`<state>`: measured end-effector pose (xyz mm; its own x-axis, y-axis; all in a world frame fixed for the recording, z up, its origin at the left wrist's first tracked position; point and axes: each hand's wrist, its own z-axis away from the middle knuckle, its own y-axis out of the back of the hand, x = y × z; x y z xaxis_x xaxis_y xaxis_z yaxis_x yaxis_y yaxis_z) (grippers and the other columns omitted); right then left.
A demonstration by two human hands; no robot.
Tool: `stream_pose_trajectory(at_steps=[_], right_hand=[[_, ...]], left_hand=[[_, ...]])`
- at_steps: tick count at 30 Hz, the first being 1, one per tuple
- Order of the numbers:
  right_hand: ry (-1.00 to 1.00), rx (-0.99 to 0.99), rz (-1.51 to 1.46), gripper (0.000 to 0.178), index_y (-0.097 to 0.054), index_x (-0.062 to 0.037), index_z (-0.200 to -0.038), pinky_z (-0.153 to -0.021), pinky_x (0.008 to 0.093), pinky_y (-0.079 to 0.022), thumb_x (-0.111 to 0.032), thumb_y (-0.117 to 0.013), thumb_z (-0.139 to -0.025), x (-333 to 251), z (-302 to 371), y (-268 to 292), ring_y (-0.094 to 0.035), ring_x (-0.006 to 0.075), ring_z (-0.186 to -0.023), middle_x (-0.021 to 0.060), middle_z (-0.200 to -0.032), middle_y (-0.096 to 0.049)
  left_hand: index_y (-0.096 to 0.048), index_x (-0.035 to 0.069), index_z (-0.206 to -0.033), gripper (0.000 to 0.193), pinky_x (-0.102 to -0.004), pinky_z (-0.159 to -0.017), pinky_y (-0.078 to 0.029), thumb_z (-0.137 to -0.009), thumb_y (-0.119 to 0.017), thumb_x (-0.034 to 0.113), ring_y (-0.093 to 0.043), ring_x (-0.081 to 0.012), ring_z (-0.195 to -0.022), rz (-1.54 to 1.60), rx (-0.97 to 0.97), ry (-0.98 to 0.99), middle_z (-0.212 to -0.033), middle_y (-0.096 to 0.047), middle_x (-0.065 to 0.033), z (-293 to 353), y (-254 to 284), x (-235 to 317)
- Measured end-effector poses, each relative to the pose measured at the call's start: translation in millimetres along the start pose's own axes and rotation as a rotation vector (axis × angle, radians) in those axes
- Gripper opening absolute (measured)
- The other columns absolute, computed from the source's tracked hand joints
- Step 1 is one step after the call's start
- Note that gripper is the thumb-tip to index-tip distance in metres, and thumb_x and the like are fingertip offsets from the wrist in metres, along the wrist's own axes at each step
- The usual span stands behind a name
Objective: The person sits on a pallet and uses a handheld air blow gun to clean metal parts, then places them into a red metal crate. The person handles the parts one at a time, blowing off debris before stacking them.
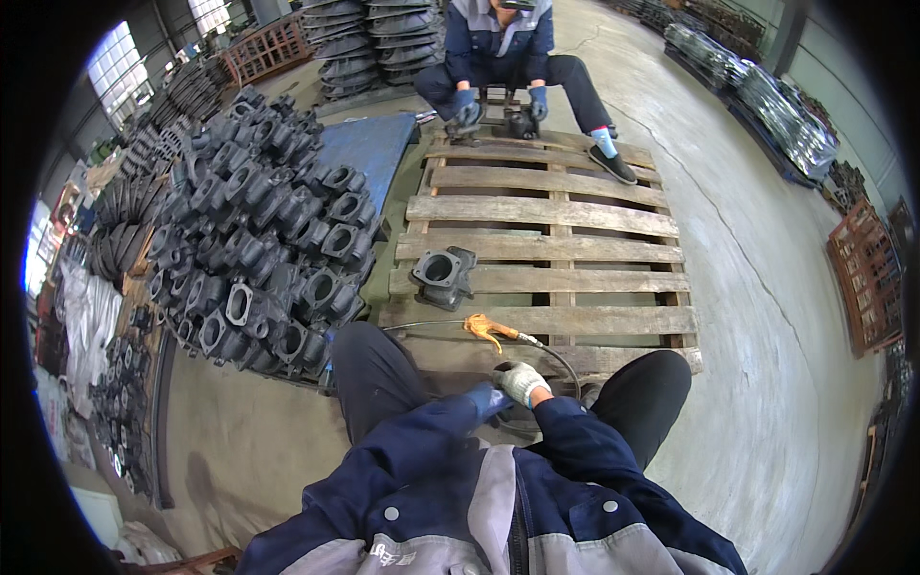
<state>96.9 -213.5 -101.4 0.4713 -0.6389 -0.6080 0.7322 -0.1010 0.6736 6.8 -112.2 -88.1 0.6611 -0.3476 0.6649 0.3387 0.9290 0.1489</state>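
Note:
My left hand (pixel 490 402), in a blue glove and smeared by motion, is low between my knees. Right against it is my right hand (pixel 523 382), in a whitish knit glove with its fingers curled in. What they hold, if anything, I cannot make out. Beyond them an orange air blow gun (pixel 485 328) lies at the near end of a wooden pallet (pixel 613 319), its dark hose curving down past my right hand. A dark cast metal housing (pixel 460 292) with a square flange and round bore sits on the pallet's near left part.
At the left, a big heap of similar dark castings (pixel 244 216) rests by a blue sheet (pixel 359 149). Across the pallet sits a co-worker (pixel 498 48) in blue gloves, hands at dark parts. Orange-brown racks (pixel 867 278) and wrapped goods (pixel 781 110) line the right side.

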Motion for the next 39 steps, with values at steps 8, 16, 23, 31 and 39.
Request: stream_pose_trajectory(at_steps=[8,16,23,31,39], right_hand=[[-0.033,0.006,-0.054,0.035,-0.069,-0.0081,-0.106,-0.082,0.0358,-0.049,-0.036,-0.058,-0.088,9.6,-8.9,-11.1,-0.065,0.0283,-0.093,0.0131,-0.099,-0.07],[0.024,0.028,0.138,0.026,-0.069,-0.0106,-0.103,-0.079,0.0383,-0.052,-0.024,-0.052,-0.089,21.2,-16.1,-19.9,-0.065,0.0316,-0.093,0.0144,-0.103,-0.068],[0.107,-0.026,0.188,0.032,-0.066,-0.012,-0.11,-0.084,0.04,-0.048,-0.031,-0.048,-0.093,31.5,-22.2,-24.2,-0.062,0.0334,-0.099,0.0154,-0.107,-0.067],[0.26,-0.026,0.438,0.034,-0.068,-0.0089,-0.094,-0.081,0.0365,-0.053,-0.031,-0.072,-0.068,16.1,-11.5,-12.5,-0.065,0.0288,-0.094,0.0113,-0.097,-0.068],[0.132,0.025,0.262,0.022,-0.069,-0.0098,-0.098,-0.081,0.0375,-0.053,-0.021,-0.062,-0.08,13.6,-9.2,-13.2,-0.066,0.0294,-0.092,0.0109,-0.102,-0.068]], left_hand=[[-0.067,-0.001,-0.105,0.037,-0.0359,-0.062,-0.052,-0.094,-0.04,0.023,-0.07,-0.0259,-0.073,0.053,0.032,-0.013,-0.099,-0.071,-0.0121,3.0,-1.4,1.1],[-0.066,0.002,-0.109,0.034,-0.0352,-0.065,-0.055,-0.095,-0.047,0.026,-0.07,-0.0245,-0.074,0.082,0.018,0.01,-0.1,-0.071,-0.0111,-11.2,-3.9,-12.9],[-0.064,-0.003,-0.108,0.034,-0.0367,-0.065,-0.056,-0.097,-0.047,0.025,-0.07,-0.0267,-0.077,0.132,0.046,-0.007,-0.098,-0.069,-0.0177,-14.0,-6.3,-15.1],[-0.069,0.0,-0.102,0.025,-0.0357,-0.062,-0.054,-0.091,-0.051,0.013,-0.07,-0.0267,-0.071,-0.013,0.046,0.023,-0.093,-0.071,-0.0141,-8.9,-3.5,-7.3],[-0.068,-0.003,-0.102,0.028,-0.0357,-0.066,-0.055,-0.092,-0.049,0.015,-0.071,-0.026,-0.074,0.09,0.05,-0.024,-0.093,-0.071,-0.0154,-6.2,-3.7,-4.7]])
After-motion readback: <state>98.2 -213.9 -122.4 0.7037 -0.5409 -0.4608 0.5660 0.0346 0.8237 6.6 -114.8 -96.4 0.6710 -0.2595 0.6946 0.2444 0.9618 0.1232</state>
